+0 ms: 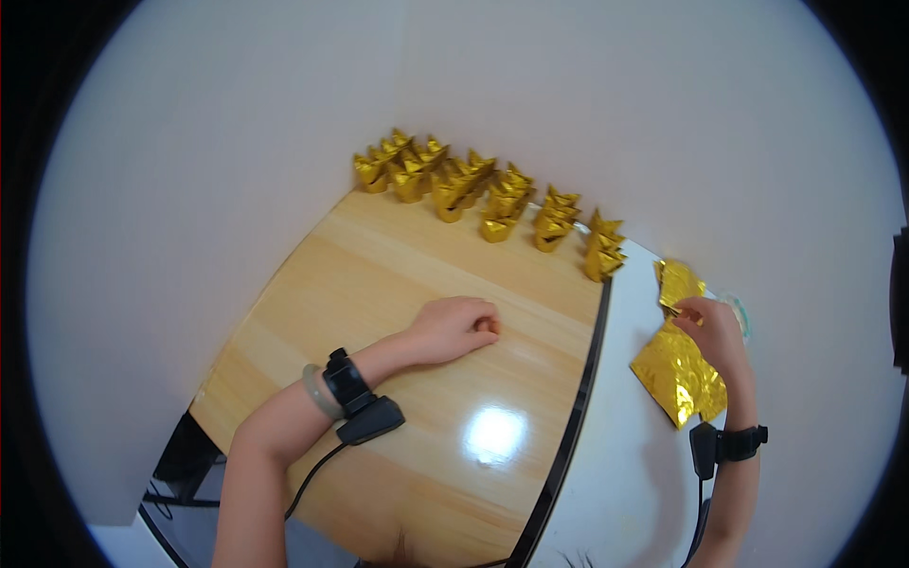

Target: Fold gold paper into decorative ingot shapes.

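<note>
My left hand (456,329) rests on the wooden tabletop (379,275), its fingers curled into a loose fist with nothing visible in them. To the right, over the white surface, my right hand (712,329) pinches the upper corner of a square gold foil sheet (670,371). Another piece of gold foil (680,282) lies just beyond its fingertips. The palm side of this hand is hidden. Along the table's far edge stand several folded gold foil pieces (453,189) with pointed tips, grouped in short rows.
A pale wall (530,85) rises behind the table. The white surface (606,464) adjoins the table's dark right edge (579,407). A clear, greenish round object (740,317), perhaps a tape roll, is partly behind my right hand. Black wrist devices (365,402) with cables are strapped to both arms.
</note>
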Tool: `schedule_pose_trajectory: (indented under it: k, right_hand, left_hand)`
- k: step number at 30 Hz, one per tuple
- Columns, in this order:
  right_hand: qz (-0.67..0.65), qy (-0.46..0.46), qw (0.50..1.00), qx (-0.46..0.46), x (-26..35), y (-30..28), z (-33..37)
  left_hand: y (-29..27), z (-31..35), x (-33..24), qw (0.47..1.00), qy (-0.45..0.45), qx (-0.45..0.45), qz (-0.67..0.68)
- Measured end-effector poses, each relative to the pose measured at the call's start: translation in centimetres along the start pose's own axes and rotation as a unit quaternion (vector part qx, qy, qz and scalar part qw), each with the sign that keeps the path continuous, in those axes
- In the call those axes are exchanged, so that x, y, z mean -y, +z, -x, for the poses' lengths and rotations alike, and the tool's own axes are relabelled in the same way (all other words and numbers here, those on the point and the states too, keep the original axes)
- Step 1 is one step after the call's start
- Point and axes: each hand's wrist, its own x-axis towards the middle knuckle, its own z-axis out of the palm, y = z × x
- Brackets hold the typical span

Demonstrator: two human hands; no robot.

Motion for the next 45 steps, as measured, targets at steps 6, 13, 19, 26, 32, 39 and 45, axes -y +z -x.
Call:
schedule_pose_trajectory:
  k: [6, 13, 19, 26, 32, 39, 45]
  right_hand:
    - [0.117, 0.028, 0.993, -0.003, 0.9, 2.6, 8.4]
    - [0.211, -0.009, 0.977, 0.018, 2.0, 5.6, 11.5]
    - [0.177, 0.005, 0.984, -0.023, 4.0, 4.5, 11.7]
    - [0.164, 0.034, 0.963, -0.212, 3.3, 2.4, 10.1]
    - [-0.077, 0.062, 0.954, -0.282, 6.8, -1.7, 8.5]
    - [-0.547, 0.24, 0.798, 0.075, 10.4, 5.8, 4.8]
    - [-0.564, 0.263, 0.772, 0.131, 9.1, 8.7, 3.1]
  left_hand:
    - [-0.6, -0.3, -1.3, 0.998, -0.057, 0.021, -0.001]
    - [-0.5, -0.1, -1.3, 0.999, -0.041, 0.006, 0.01]
    - [-0.5, 0.2, -1.2, 0.999, -0.035, -0.005, 0.017]
    - [-0.5, 0.1, -1.2, 1.0, -0.025, 0.001, -0.001]
    - [-0.7, 0.0, -1.8, 0.997, -0.037, -0.021, 0.058]
    - [-0.3, -0.3, -1.3, 0.919, 0.086, -0.35, 0.162]
    - [0.3, 0.1, -1.2, 0.973, 0.19, -0.088, 0.096]
